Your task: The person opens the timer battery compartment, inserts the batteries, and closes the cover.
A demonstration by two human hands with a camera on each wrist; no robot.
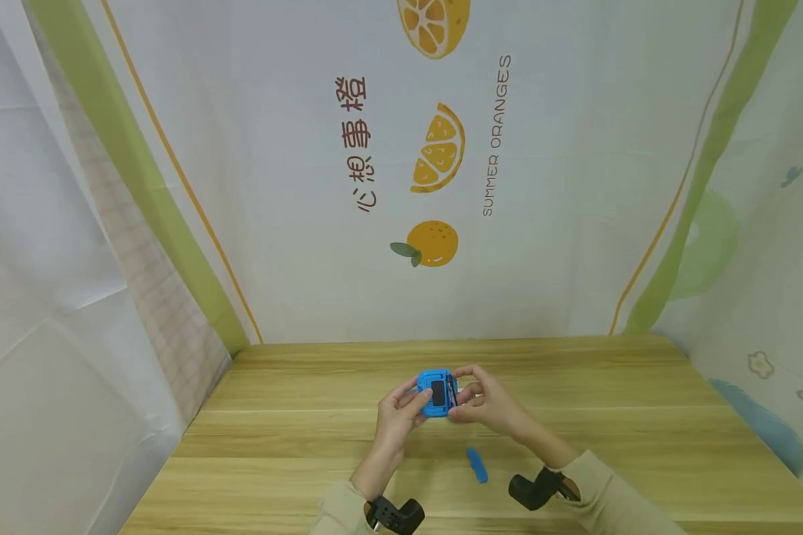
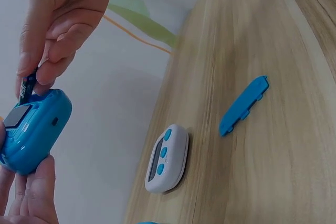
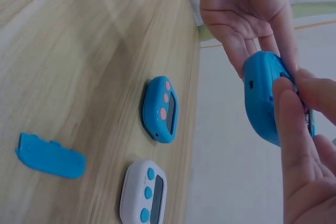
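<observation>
My left hand (image 1: 396, 417) holds a blue digital timer (image 1: 438, 394) above the table, with its back facing up. A black rectangle shows on that back, beside an uncovered battery slot. My right hand (image 1: 491, 405) is at the slot's side. In the left wrist view, its thumb and fingers pinch a dark battery (image 2: 27, 87), whose lower end is at the slot. Part of the battery is hidden by the fingers. A blue battery cover (image 1: 477, 465) lies on the table below the hands.
On the wooden table (image 1: 294, 438) lie a white timer (image 2: 168, 158) with blue buttons and another blue timer (image 3: 159, 109) with pink buttons. A white curtain (image 1: 294, 186) with orange prints hangs behind the table.
</observation>
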